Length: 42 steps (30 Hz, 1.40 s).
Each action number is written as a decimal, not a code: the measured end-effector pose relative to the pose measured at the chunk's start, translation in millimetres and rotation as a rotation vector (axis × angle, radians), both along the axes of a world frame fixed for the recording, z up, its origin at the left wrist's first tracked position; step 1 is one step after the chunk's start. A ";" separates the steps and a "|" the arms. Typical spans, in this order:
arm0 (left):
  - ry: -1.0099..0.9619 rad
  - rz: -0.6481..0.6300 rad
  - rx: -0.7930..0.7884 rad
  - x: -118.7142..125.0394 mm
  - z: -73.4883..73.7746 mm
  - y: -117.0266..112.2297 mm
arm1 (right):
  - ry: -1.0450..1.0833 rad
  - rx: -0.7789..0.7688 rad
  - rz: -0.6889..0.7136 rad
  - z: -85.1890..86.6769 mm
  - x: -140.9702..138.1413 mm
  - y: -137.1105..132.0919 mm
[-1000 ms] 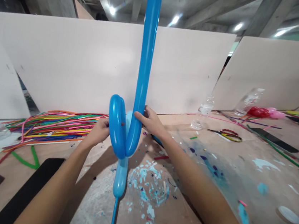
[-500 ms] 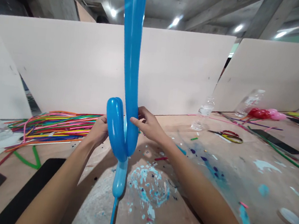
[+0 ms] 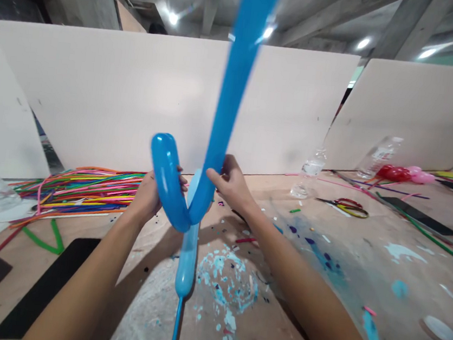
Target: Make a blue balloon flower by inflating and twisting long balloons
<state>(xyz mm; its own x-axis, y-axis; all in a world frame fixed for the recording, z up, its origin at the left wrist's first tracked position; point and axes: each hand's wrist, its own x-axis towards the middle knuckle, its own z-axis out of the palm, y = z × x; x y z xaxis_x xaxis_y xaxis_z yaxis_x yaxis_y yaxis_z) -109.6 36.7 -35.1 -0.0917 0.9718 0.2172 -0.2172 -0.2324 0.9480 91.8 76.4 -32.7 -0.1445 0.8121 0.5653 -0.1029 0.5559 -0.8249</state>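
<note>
A long dark blue balloon [image 3: 236,84] stands upright before me, its top beyond the upper edge of the view. Lower down it bends into a V, with a folded loop on the left. A light blue balloon [image 3: 187,264] meets it at the bend and hangs down to a thin uninflated tail. My left hand [image 3: 152,194] is closed around the loop from behind, its fingertips showing past the right side. My right hand [image 3: 231,184] grips the long upright part, thumb in front and fingers behind.
Uninflated balloons [image 3: 97,191] in many colours lie at the left. Black boxes [image 3: 45,288] rest in front of them. On the right are a plastic bottle [image 3: 309,171], scissors [image 3: 347,206], a phone [image 3: 420,215] and red balloon bubbles [image 3: 393,172]. White panels [image 3: 116,97] stand behind.
The long part has tilted to the right, and the loop has swung left, so the V is wider. Both hands have kept hold and moved slightly.
</note>
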 end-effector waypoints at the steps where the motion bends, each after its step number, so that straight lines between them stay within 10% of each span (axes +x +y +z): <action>1: -0.148 0.042 0.011 -2.9 2.3 1.1 | 0.118 -0.050 0.018 0.6 2.3 4.2; 6: -0.603 0.212 0.141 -25.6 2.9 14.4 | 0.497 -0.384 0.377 -2.9 6.8 19.2; 10: -0.642 0.264 0.026 -31.8 -6.9 24.5 | 0.579 -0.342 0.270 -9.5 3.3 25.8; 14: 0.018 0.164 -0.177 -21.0 -7.2 14.2 | 0.597 -0.179 -0.015 -7.8 11.2 33.9; 16: 0.552 0.184 -0.017 -5.7 -2.1 0.0 | 0.565 -0.136 -0.075 -6.7 14.6 34.5; 19: 1.047 0.451 0.459 24.5 5.4 -20.8 | 0.467 -0.179 0.070 -11.0 7.3 25.9; 23: 1.453 0.512 0.485 44.2 4.6 -28.2 | 0.307 -0.236 0.304 -21.9 -19.0 2.8; 29: 1.707 0.554 0.112 35.0 1.7 -24.9 | 0.690 -0.351 0.325 -1.4 -26.4 -14.7; 42: 1.735 0.402 0.133 61.2 -15.0 -23.5 | 0.889 -0.568 0.185 -7.2 -27.0 -1.4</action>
